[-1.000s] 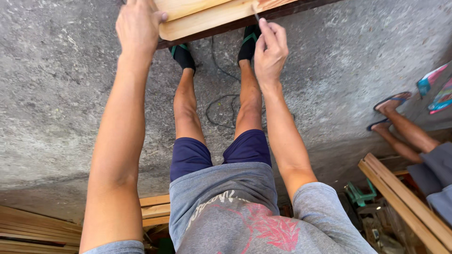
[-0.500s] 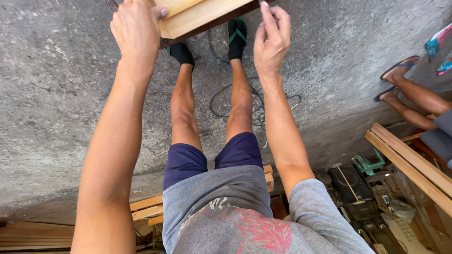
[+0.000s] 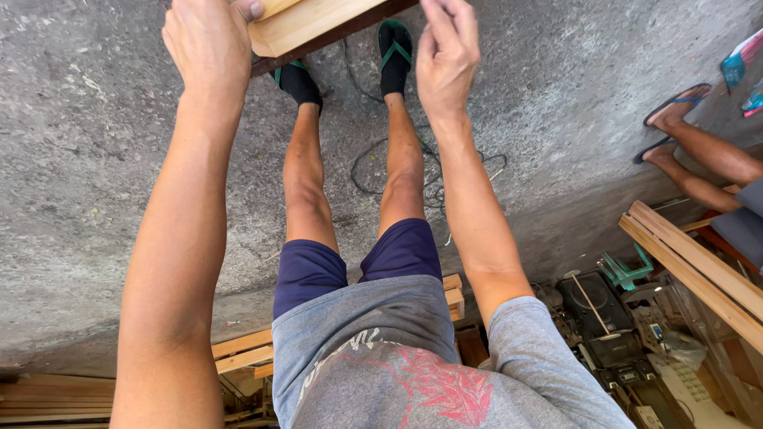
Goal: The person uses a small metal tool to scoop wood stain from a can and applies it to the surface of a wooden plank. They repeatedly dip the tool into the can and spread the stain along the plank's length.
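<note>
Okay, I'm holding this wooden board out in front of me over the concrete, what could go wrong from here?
The wooden board hangs right above your sandalled feet, so a slip could drop it on your toes. Your left hand grips its edge, but your right hand seems only to touch it, so the hold may be uneven. A loose cable lies coiled on the concrete between your legs, a likely trip hazard.

A rough grey concrete floor (image 3: 95, 159) carries everything. A dark cable (image 3: 373, 171) lies coiled on it between the person's legs. Wooden planks (image 3: 238, 353) lie near, left, and longer planks (image 3: 691, 270) right. Another person's sandalled feet (image 3: 671, 119) rest on it, far right.
</note>
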